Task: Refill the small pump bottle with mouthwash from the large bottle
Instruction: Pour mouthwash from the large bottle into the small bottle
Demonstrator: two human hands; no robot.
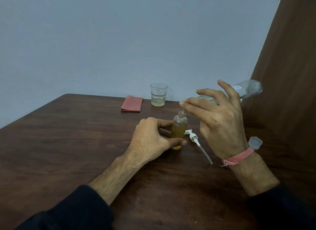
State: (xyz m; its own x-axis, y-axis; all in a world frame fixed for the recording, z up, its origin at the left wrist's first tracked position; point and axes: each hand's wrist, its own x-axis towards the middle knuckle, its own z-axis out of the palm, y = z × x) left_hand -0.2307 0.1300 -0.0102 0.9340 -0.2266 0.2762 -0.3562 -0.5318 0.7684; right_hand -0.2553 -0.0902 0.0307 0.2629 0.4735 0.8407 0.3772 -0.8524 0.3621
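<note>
Here, clear large bottle (248, 89) tilts over amber-filled small pump bottle (178, 132).

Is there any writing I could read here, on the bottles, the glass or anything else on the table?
Large bottle: a small white label with dark print, too blurred to read.
Small bottle: no label shows.
Glass, red cloth, pump and cap: no text shows.
Nothing here can be read.

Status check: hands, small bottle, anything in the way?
Left hand steadies small bottle. Right hand tips large bottle over its open neck. Pump head lies beside it, clear.
</note>
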